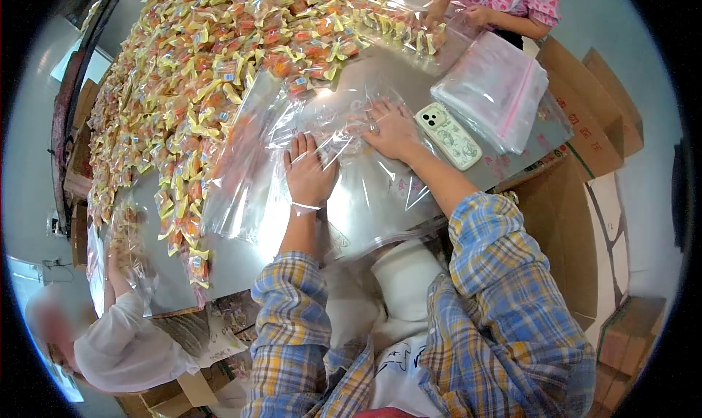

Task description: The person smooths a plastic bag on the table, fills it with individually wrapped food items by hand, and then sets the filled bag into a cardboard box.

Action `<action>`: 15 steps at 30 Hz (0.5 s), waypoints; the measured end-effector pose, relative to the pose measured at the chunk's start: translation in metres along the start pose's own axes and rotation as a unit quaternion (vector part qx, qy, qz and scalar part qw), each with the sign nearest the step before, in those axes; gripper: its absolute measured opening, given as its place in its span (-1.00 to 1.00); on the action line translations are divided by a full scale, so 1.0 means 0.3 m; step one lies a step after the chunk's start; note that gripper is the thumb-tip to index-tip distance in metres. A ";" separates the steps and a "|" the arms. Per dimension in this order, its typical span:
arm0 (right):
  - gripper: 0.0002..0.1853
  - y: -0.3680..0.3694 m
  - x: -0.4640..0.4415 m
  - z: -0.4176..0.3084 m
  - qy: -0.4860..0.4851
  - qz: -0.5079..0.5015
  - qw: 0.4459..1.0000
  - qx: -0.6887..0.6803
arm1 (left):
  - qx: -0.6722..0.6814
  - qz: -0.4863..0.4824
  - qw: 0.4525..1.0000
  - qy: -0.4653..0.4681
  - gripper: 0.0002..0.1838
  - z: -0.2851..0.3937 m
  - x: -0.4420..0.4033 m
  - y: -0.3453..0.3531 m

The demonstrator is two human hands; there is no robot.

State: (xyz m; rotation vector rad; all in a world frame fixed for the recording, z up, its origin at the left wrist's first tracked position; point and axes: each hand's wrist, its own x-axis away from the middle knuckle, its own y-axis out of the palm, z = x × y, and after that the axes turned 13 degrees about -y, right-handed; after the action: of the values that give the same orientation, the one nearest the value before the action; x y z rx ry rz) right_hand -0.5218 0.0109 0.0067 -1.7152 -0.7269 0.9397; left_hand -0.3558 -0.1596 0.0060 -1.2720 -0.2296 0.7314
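Observation:
A large clear plastic bag [369, 199] lies across the metal tabletop in front of me, its lower edge hanging at the table's near side. My left hand [311, 171] rests flat on the plastic, fingers stretched forward. Farther up and to the right, my right hand [393, 131] presses on the same sheet with its fingers spread. Neither hand grips anything. Glare hides some of the plastic's folds. Just right of my right hand lies a phone in a pale green patterned case [450, 136].
Small wrapped packets [219, 74] form a broad heap over the table's far and left parts. A stack of clear bags [497, 89] lies at right. Co-workers in a pink top [537, 1] and a white top [135, 345] handle plastic. Cardboard boxes [559, 224] stand at right.

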 end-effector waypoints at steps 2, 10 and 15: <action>-0.24 0.000 -0.017 0.007 -0.002 -0.007 1.000 0.013 | 0.001 0.000 1.000 0.012 -0.18 -0.018 -0.023 0.013; -0.27 0.041 -0.078 0.042 0.001 0.013 1.000 0.014 | -0.036 -0.012 0.999 0.003 -0.14 -0.011 -0.081 0.030; -0.26 0.065 -0.096 0.035 0.004 0.058 0.998 0.013 | -0.049 -0.030 0.997 -0.044 -0.15 0.029 -0.105 0.050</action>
State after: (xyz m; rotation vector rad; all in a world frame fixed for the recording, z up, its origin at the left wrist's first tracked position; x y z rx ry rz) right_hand -0.5449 -0.0138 -0.0067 -1.7535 -0.6119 1.0164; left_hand -0.3899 -0.1704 0.0022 -1.3211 -0.3776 0.7317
